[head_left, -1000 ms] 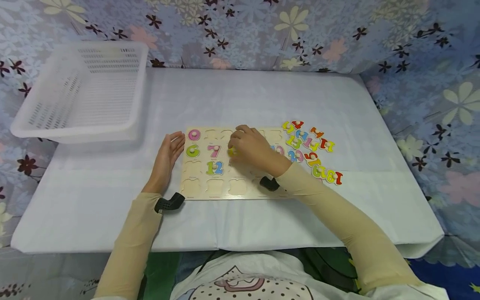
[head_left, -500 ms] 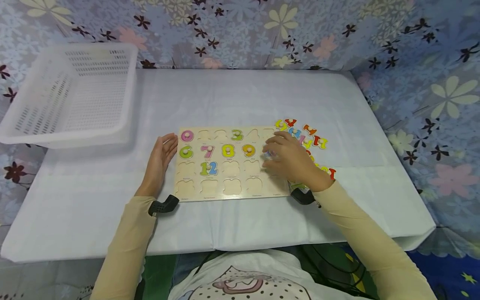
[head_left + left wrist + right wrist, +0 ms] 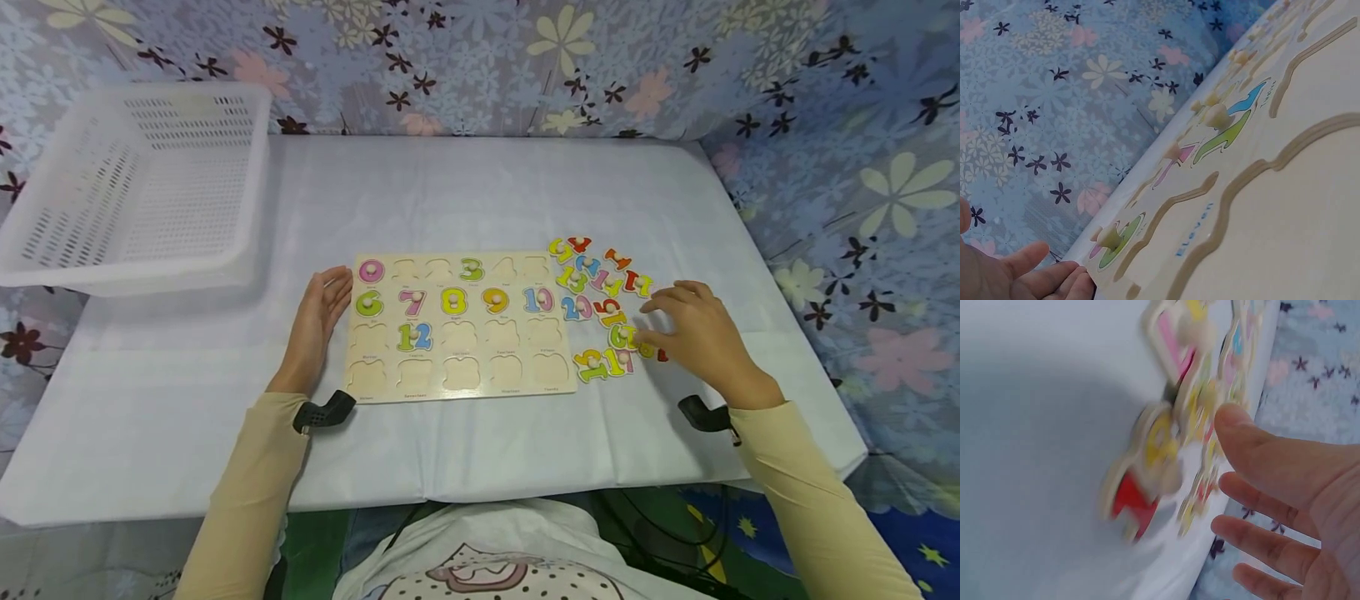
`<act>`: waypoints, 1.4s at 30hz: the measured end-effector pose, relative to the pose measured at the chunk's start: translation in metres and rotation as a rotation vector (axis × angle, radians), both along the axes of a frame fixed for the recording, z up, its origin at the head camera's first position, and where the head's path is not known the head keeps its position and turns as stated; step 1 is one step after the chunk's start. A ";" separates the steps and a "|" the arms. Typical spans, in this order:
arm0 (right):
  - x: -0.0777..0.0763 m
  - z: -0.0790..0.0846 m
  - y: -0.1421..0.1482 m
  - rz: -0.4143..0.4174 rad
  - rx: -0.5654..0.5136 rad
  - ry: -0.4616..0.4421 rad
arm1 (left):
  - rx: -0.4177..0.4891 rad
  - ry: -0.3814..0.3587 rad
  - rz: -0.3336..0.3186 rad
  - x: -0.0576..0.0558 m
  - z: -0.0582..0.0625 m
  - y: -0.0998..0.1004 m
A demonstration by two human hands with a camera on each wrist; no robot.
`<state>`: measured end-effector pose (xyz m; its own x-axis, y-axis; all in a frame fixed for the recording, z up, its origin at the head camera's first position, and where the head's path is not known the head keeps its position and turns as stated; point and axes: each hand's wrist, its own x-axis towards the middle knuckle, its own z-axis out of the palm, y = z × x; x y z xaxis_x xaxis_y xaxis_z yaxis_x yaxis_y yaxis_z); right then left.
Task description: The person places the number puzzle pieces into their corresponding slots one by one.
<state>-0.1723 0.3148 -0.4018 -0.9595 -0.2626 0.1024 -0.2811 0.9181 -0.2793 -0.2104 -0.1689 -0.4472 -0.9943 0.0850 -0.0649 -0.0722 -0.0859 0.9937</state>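
A wooden number board [image 3: 438, 333] lies flat on the table. Pegged number pieces sit in some of its recesses, among them a pink 0 [image 3: 371, 271], a yellow 8 [image 3: 453, 302] and a green-and-blue 12 [image 3: 415, 337]; other recesses hold no piece. My left hand [image 3: 311, 329] rests at the board's left edge, fingers extended. To the right of the board, my right hand [image 3: 697, 337] hovers with fingers spread beside a cluster of loose number pieces. In the right wrist view, a yellow-and-red piece [image 3: 1132, 500] lies close to the thumb, apart from it. Nothing is in either hand.
Loose pieces, such as a blue-and-pink 20 [image 3: 577, 308] and a red-and-yellow one [image 3: 638, 283], lie along the board's right side, some overlapping. A white plastic basket [image 3: 251, 196] stands at the back left of the white-covered table [image 3: 450, 192]. Behind hangs flowered cloth [image 3: 480, 67].
My right hand has moved right, from over the 8, past the 10, to the loose pieces, uncovering the 3, 8, 9 and 10. The left hand stays at the board's edge. The head view shifted slightly.
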 end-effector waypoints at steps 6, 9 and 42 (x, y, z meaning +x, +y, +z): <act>0.007 -0.003 0.015 0.006 0.010 -0.018 | -0.015 0.004 0.005 0.001 -0.001 -0.002; 0.008 -0.003 0.017 0.014 0.014 -0.043 | -0.018 0.004 0.008 0.000 -0.001 -0.003; -0.006 -0.008 -0.009 0.200 -0.011 0.012 | -0.012 0.003 0.010 -0.001 -0.003 -0.001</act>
